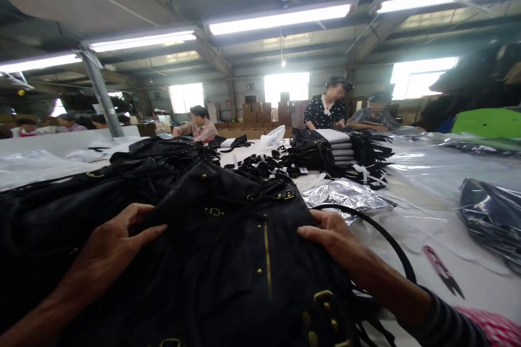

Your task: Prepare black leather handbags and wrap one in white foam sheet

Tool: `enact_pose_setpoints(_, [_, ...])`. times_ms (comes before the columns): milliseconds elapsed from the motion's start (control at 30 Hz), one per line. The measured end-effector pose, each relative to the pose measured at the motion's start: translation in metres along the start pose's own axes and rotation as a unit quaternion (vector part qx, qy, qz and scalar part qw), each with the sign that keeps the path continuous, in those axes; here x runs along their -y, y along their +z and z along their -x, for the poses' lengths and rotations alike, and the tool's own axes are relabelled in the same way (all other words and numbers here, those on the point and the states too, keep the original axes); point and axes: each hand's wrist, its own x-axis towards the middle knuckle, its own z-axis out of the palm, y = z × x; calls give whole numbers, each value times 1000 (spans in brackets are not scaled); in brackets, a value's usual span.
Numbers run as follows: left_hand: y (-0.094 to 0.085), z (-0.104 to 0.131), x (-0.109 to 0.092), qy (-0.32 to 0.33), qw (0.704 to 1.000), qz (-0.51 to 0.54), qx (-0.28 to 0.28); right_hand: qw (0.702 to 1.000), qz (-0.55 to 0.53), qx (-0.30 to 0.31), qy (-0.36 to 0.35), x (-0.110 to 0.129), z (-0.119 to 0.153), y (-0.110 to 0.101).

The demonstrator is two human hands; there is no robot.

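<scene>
Apparently the black buckled bag, at the worktop's near edge, is partway through handling: the left hand's grip pinches its left side, the right hand's its right. Its brass zipper is fitted; it is unwrapped.

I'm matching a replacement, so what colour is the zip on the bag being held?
The zip is gold, clearest in the head view.
</scene>
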Motion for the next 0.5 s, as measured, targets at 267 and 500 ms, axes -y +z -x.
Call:
enact_pose_setpoints(267, [61, -18, 38, 15, 997, 26, 77, 996, 62, -52, 39, -65, 3, -38])
enact_pose_setpoints(500, [40, 16, 74, 18, 998, -42, 40, 950, 302, -74, -39, -70, 27, -59])
